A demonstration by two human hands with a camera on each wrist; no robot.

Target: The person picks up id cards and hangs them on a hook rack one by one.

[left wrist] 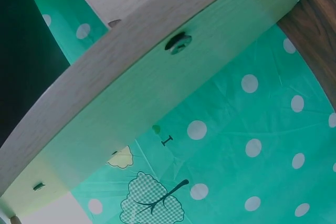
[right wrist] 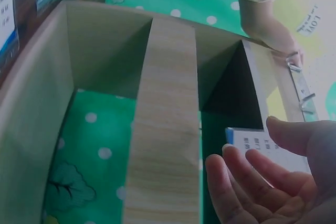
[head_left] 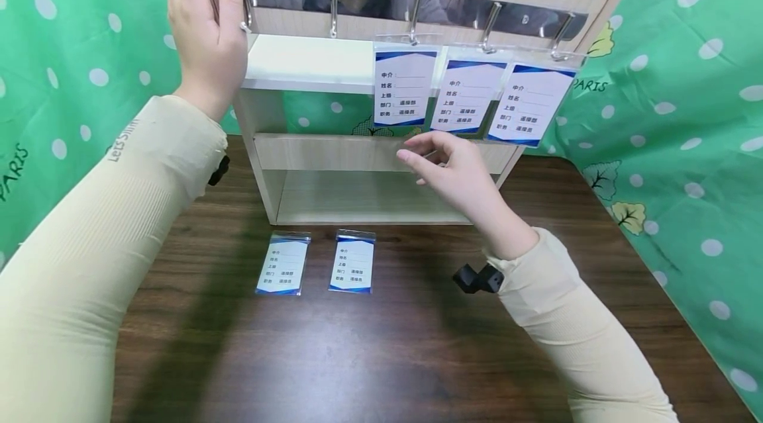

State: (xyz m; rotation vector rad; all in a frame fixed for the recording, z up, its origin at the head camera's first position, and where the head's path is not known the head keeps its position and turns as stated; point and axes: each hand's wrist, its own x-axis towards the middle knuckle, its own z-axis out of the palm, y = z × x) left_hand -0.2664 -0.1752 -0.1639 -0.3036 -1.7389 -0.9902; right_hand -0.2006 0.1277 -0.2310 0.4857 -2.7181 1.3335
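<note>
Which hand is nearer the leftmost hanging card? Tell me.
Right. The right hand is close below the leftmost hanging card; the left hand grips the upper left corner of the shelf, farther off.

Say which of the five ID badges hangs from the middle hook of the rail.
The leftmost hanging badge is on the middle hook. The central badge and rightmost badge hang farther right; two other badges lie on the table.

My right hand (right wrist: 289,179), fingers loosely curved, lower right — a printed card (right wrist: 252,141) behind it; a wooden shelf (right wrist: 163,119) fills the centre.
</note>
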